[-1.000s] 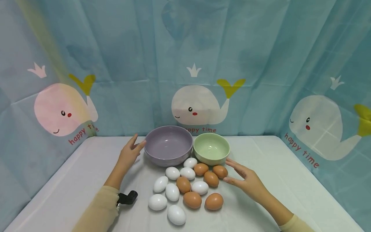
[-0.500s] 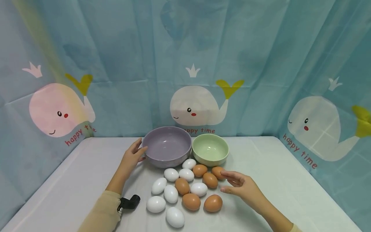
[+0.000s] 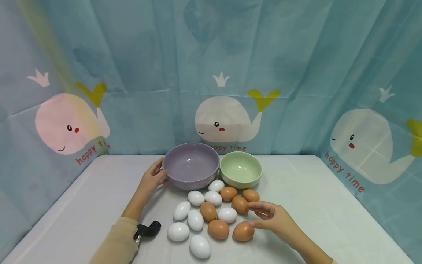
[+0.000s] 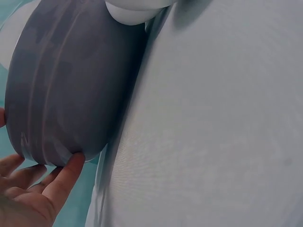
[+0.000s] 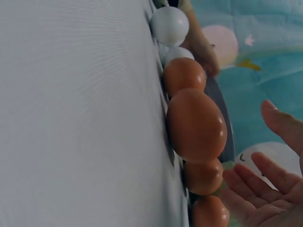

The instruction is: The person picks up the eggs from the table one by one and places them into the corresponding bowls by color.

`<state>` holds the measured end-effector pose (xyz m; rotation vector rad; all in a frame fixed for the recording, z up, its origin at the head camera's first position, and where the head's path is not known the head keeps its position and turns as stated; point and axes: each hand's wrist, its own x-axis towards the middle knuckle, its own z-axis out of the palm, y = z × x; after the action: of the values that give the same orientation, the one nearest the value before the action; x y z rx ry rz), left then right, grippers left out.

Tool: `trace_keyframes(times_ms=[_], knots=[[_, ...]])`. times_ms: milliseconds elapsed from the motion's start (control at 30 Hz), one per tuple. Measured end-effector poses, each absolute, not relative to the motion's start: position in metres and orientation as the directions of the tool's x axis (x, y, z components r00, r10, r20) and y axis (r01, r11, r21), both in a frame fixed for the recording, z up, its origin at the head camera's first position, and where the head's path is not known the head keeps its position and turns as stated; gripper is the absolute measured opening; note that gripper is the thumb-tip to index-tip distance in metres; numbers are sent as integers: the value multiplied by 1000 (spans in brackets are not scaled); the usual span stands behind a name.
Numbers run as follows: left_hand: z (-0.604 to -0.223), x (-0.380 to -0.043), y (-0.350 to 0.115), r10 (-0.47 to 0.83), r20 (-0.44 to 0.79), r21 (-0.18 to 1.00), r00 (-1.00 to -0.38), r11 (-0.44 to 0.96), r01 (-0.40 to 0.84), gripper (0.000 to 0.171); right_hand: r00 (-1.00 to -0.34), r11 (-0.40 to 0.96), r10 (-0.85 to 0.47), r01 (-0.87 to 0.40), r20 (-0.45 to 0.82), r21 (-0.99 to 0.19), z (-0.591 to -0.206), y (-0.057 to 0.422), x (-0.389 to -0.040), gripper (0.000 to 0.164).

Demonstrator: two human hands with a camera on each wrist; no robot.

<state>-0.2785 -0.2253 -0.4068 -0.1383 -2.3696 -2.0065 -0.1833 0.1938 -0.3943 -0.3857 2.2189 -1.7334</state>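
Observation:
My left hand [image 3: 150,182] is at the left side of the large purple bowl [image 3: 191,165]. In the left wrist view its fingers [image 4: 66,182] touch the bowl's outer wall. My right hand [image 3: 271,217] hovers over the right side of a group of white and brown eggs, with thumb and fingers apart. Closest to it lies the front right brown egg [image 3: 243,231], overlapped by the thumb tip in the head view. From the right wrist this brown egg [image 5: 196,125] shows apart from the hand, with nothing between the fingers. Another brown egg [image 3: 240,204] lies by the fingertips.
A smaller green bowl [image 3: 241,170] stands right of the purple one. Several white eggs [image 3: 178,231] lie mostly to the left, among brown ones [image 3: 218,229]. Behind the white-covered table [image 3: 306,183] hangs a blue whale-print curtain [image 3: 296,73].
My left hand has come in against the purple bowl's side. The right hand has moved from beside the green bowl toward the front right brown egg. The eggs keep their places.

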Motion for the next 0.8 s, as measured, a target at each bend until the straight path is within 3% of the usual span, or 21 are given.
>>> trace_keyframes(times_ms=[300,800], knots=[[-411,-281,-228,42,104,984,-994,140,109,66,-896,190,-442,-58,-32,-980,-399,192,-183,61],[-410,-279,-225,31,89,988,-996,127,92,64,-885,267,-459,-55,-77,-962,-403,190,-181,57]])
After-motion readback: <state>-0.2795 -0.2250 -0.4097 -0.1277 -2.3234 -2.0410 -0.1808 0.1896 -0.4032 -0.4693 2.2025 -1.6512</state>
